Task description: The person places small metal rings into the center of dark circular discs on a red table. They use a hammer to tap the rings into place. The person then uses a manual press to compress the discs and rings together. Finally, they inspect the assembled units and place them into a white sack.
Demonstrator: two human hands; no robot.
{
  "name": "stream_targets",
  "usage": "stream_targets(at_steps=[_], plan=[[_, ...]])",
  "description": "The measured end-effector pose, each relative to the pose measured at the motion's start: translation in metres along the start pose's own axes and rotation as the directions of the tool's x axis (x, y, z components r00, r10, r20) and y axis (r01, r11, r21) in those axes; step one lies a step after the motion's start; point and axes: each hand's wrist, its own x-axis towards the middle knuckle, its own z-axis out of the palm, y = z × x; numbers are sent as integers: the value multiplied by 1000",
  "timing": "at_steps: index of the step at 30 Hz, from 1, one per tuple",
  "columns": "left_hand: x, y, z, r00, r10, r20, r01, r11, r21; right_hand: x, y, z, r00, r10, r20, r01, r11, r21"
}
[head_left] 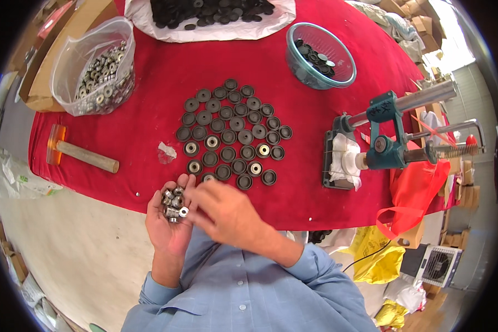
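My left hand (169, 229) is cupped palm up at the table's near edge, holding several small metal bearings (174, 200). Over that palm, my right hand (229, 213) has its fingers bent close together beside the bearings. Its fingertips are slightly blurred, and what they pinch, if anything, cannot be made out. Just beyond both hands, many round black caps (228, 137) lie hollow side up in a loose cluster. Several of them, mostly in the nearer rows, have a shiny bearing (191, 148) in the centre. One such cap (208, 177) is partly covered by my hands.
On the red cloth (149, 110) are a mallet (88, 155), a clear bag of bearings (102, 77) at left, and a blue-rimmed tub (321, 58) with black discs. A white sack (205, 34) of black discs lies at the far edge. A green hand press (379, 138) stands right.
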Motion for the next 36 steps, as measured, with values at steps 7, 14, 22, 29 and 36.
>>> stream_targets(at_steps=[7,14,22,29,36], plan=[[6,-15,-6,995,9,98,-11,1000,18,-26,5,30,997,-22,-69,24,999,33],[5,-17,7,998,-64,-1,64,996,-61,9,31,-25,968,-13,-249,5,1000,-30],[7,-18,-1,992,-119,33,117,992,48,33,107,-45,946,-65,-317,-94,883,-461],[7,-18,-2,992,-122,38,120,992,48,29,96,-41,969,-75,-237,-63,848,-526],[6,-18,2,993,-114,-5,114,993,40,11,96,-33,969,-49,-241,-105,803,-586]])
